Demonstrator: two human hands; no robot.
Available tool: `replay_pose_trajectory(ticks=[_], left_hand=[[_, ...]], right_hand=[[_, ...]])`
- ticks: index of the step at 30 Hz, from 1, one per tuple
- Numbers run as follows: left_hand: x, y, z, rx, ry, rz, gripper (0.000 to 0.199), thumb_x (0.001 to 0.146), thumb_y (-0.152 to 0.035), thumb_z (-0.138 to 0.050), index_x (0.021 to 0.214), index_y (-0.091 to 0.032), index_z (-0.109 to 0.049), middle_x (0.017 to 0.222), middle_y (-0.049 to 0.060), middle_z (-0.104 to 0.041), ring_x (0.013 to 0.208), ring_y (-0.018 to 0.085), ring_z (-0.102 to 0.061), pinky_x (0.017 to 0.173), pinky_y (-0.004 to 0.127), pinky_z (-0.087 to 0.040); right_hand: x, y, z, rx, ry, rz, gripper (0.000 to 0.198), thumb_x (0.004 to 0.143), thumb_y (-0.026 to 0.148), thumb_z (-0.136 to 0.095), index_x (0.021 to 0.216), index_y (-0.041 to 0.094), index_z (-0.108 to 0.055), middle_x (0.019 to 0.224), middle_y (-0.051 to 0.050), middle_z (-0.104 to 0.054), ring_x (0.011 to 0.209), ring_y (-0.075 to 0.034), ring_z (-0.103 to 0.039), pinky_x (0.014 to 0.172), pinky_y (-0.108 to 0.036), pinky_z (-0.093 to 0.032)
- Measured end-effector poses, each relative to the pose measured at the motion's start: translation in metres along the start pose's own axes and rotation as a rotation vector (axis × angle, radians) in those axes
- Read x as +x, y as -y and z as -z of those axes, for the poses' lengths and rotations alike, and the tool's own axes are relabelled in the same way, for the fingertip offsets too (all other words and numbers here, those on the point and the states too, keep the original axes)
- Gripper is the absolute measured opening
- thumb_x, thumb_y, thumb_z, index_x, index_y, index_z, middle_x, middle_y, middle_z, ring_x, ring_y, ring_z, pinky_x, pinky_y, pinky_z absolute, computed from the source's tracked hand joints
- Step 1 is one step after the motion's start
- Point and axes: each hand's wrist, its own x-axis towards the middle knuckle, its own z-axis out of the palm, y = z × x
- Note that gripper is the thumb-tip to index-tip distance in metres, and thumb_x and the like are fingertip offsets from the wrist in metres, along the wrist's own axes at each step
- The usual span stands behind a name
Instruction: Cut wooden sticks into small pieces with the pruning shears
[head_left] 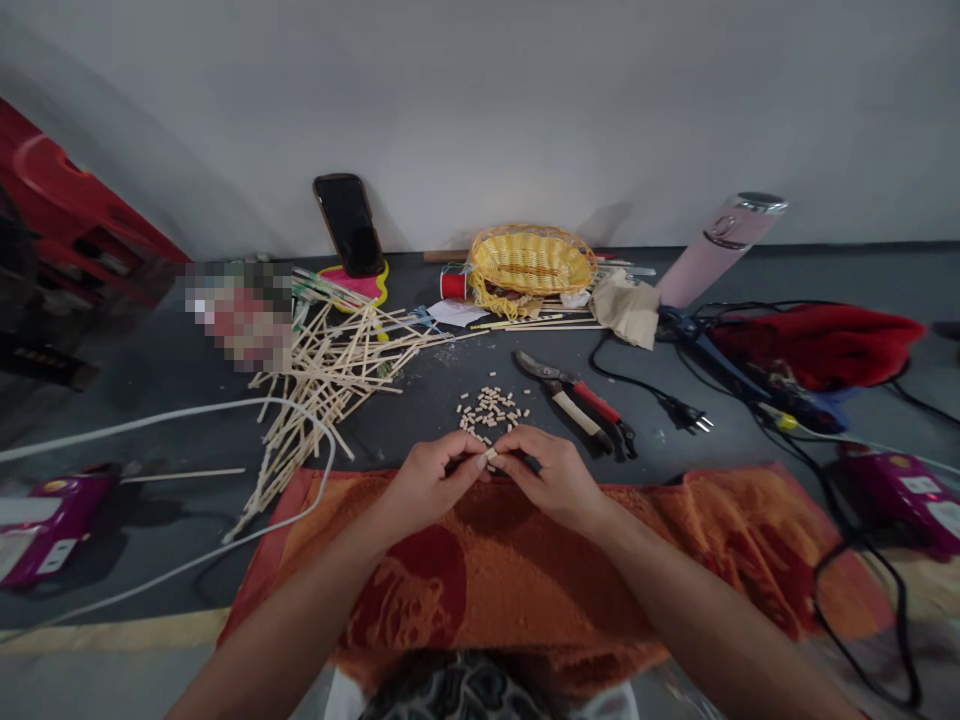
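My left hand (437, 472) and my right hand (553, 474) meet fingertip to fingertip over the near edge of the orange towel (517, 590). Pinched between their thumbs and fingers is a short wooden stick piece (490, 455), partly covered by the fingertips. Just beyond them lies a loose pile of similar cut wooden pieces (491, 405) on the dark table. To the right of the pile rest pruning shears (574, 400) with red and pale wrapped handles. A heap of long thin wooden sticks (330, 370) spreads out on the left.
Along the wall stand a phone (350, 225), a yellow woven basket (534, 260), a red thread spool (453, 284) and a pink bottle (720, 250). A black plug (686, 415) and cables lie to the right, near a red cloth (825, 340). A white cable (225, 405) loops across the left.
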Motion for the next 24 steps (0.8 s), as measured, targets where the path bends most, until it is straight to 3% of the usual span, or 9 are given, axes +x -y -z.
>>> replay_pose_trajectory(ticks=[7, 13, 19, 22, 24], left_hand=[[-0.001, 0.001, -0.002, 0.058, -0.076, -0.03, 0.015, 0.089, -0.024, -0.05, 0.09, -0.019, -0.064, 0.076, -0.001, -0.07, 0.07, 0.011, -0.063, 0.069, 0.021, -0.045], [0.004, 0.005, 0.002, -0.054, -0.214, 0.061, 0.02, 0.089, -0.033, -0.053, 0.091, -0.018, -0.065, 0.074, 0.0, -0.07, 0.062, 0.009, -0.058, 0.059, 0.018, -0.042], [0.005, 0.005, 0.003, -0.21, -0.253, 0.134, 0.025, 0.087, -0.039, -0.056, 0.093, -0.017, -0.068, 0.074, 0.002, -0.068, 0.049, 0.006, -0.044, 0.045, 0.017, -0.034], [0.005, 0.007, 0.004, -0.256, -0.277, 0.147, 0.026, 0.086, -0.039, -0.058, 0.093, -0.017, -0.069, 0.067, 0.0, -0.064, 0.045, 0.005, -0.038, 0.042, 0.018, -0.031], [0.006, 0.008, 0.005, -0.285, -0.291, 0.149, 0.026, 0.085, -0.039, -0.059, 0.095, -0.016, -0.069, 0.073, 0.002, -0.067, 0.045, 0.005, -0.039, 0.042, 0.018, -0.032]], right_hand=[[0.0, -0.001, 0.003, -0.082, -0.008, 0.039, 0.008, 0.092, 0.022, -0.053, 0.092, 0.02, -0.06, 0.086, -0.002, -0.065, 0.082, -0.013, -0.059, 0.075, -0.025, -0.045], [0.006, -0.021, 0.013, -0.525, -0.029, 0.016, 0.014, 0.093, 0.023, -0.05, 0.091, 0.019, -0.064, 0.089, -0.006, -0.067, 0.09, -0.02, -0.056, 0.085, -0.037, -0.043], [0.008, -0.026, 0.024, -0.669, -0.017, -0.001, 0.019, 0.093, 0.022, -0.047, 0.102, 0.02, -0.065, 0.1, -0.007, -0.068, 0.097, -0.022, -0.054, 0.089, -0.038, -0.042], [0.007, -0.027, 0.041, -0.791, -0.099, -0.091, 0.02, 0.093, 0.028, -0.049, 0.105, 0.021, -0.063, 0.108, -0.007, -0.065, 0.104, -0.025, -0.051, 0.09, -0.041, -0.041], [0.005, -0.032, 0.053, -0.893, -0.159, -0.192, 0.023, 0.09, 0.033, -0.055, 0.107, 0.021, -0.062, 0.113, -0.009, -0.062, 0.108, -0.029, -0.048, 0.088, -0.044, -0.041]])
